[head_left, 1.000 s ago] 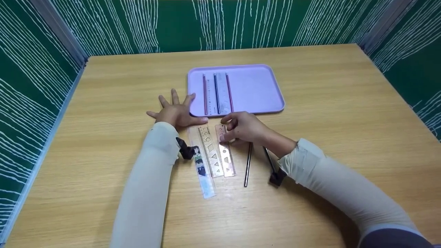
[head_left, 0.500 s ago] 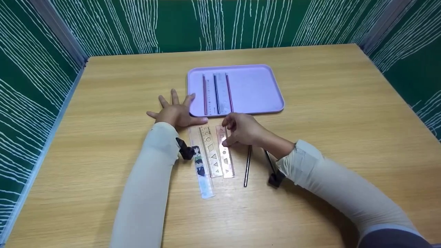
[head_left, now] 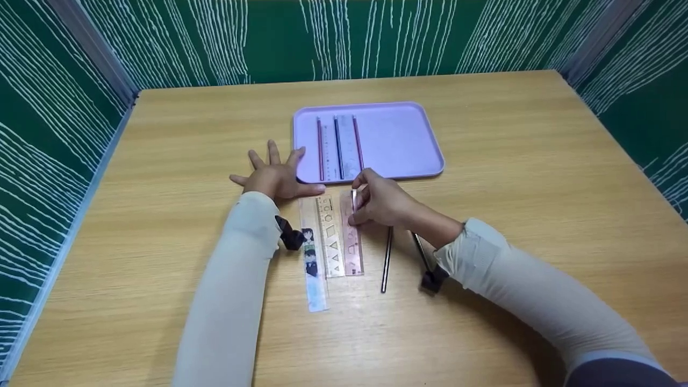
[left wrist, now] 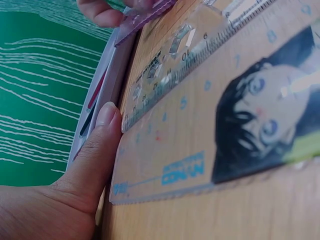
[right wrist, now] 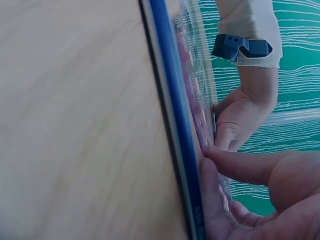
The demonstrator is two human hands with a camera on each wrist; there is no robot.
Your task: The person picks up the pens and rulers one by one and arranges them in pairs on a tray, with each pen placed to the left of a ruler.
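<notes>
My right hand [head_left: 386,201] pinches the upper part of a pink see-through ruler [head_left: 353,252] between thumb and fingers; its end near the tray appears slightly raised. Left of it lie a yellowish ruler with cut-out shapes [head_left: 331,236] and a longer clear ruler with a cartoon picture [head_left: 317,293]. The three stand roughly side by side. My left hand [head_left: 275,176] is spread flat at the tray's near left corner, with its thumb [left wrist: 95,150] along the far ends of the clear and yellowish rulers. In the right wrist view the pink ruler is partly hidden by the fingers.
A purple tray [head_left: 403,140] lies beyond the hands, bearing two red pencils, a dark pencil [head_left: 338,148] and clear rulers between them. On the table, a dark pencil [head_left: 386,266] lies right of the pink ruler, and another [head_left: 421,250] is partly under the right wrist.
The three rulers have straightened from a slant to nearly upright in view, with their far ends shifted right. My right hand has closed on the pink ruler's edge; my left hand stays put.
</notes>
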